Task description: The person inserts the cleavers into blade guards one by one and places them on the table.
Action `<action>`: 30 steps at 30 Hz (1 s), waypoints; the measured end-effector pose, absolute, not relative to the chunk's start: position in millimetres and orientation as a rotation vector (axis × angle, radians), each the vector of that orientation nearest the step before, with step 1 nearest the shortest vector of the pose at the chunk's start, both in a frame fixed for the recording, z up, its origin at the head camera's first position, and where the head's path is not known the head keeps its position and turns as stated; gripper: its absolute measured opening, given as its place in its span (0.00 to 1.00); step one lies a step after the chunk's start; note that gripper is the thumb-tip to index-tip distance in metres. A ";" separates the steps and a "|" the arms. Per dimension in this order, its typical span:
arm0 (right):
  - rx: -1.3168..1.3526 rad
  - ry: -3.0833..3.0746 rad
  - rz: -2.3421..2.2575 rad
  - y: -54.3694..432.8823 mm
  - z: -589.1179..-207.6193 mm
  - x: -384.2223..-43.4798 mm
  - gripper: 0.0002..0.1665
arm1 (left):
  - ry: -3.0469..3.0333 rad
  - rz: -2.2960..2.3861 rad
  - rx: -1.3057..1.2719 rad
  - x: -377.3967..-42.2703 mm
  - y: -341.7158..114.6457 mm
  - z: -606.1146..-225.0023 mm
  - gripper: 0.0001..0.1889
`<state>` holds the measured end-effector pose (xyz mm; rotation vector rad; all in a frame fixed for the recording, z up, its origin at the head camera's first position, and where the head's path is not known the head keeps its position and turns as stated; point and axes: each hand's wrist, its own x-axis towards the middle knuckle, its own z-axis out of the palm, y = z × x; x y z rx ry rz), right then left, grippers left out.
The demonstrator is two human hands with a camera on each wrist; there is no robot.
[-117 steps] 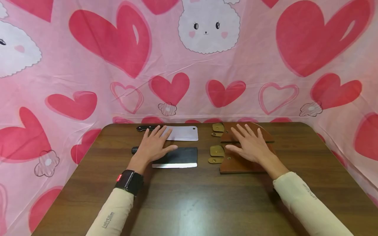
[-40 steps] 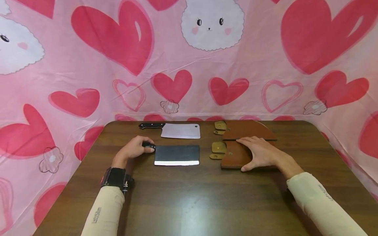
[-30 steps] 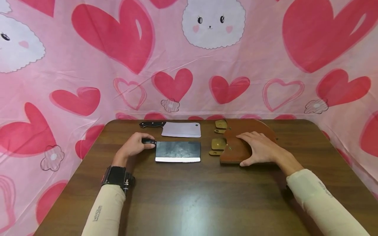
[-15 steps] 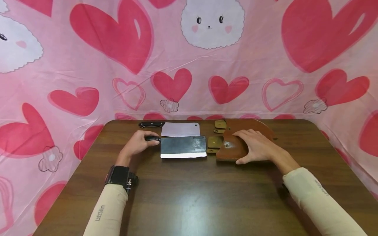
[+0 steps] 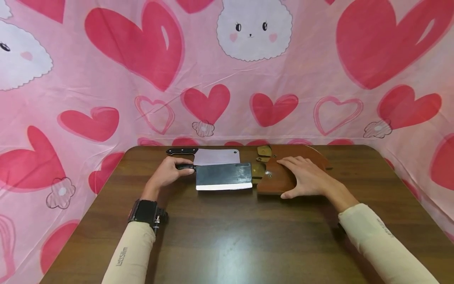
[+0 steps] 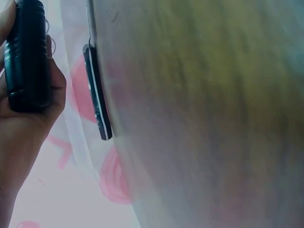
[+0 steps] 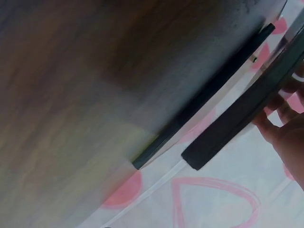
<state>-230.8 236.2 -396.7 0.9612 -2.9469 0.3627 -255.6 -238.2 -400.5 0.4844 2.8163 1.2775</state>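
My left hand (image 5: 166, 173) grips the black handle (image 6: 28, 61) of a dark-bladed cleaver (image 5: 223, 175), whose bright edge faces me. In the left wrist view that handle is raised off the table. My right hand (image 5: 306, 175) holds a brown leather knife sheath (image 5: 274, 181) by its long sides, thumb on the near side. The right wrist view shows this sheath's dark edge (image 7: 237, 107) apart from the tabletop. In the head view the blade's right end overlaps the sheath's olive flap (image 5: 258, 169); contact between them cannot be told.
Behind lies a second cleaver (image 5: 216, 156) with a pale blade and riveted black handle (image 6: 97, 95). A second brown sheath (image 5: 298, 152) lies at the back right, partly covered by the right hand. The wooden table (image 5: 227, 232) meets a pink heart-patterned cloth (image 5: 241, 114) at its back edge.
Both hands lay spread over the things at first, then took hold of the dark cleaver and the front sheath. The cleaver has risen and moved right; the sheath has shifted slightly left towards it.
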 end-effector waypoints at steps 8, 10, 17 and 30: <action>0.971 -2.913 0.418 229.4 -393.7 -228.6 0.68 | 2.814 1.282 0.509 -259.9 -231.2 -397.4 0.18; 0.973 -2.920 0.433 227.2 -393.3 -228.2 0.69 | 2.801 1.299 0.500 -260.1 -230.2 -397.8 0.19; 0.980 -2.931 0.431 219.8 -391.3 -229.9 0.68 | 2.763 1.340 0.463 -258.5 -228.1 -398.3 0.20; 0.997 -2.906 0.426 213.6 -388.8 -229.8 0.67 | 2.714 1.421 0.396 -260.6 -227.4 -397.3 0.23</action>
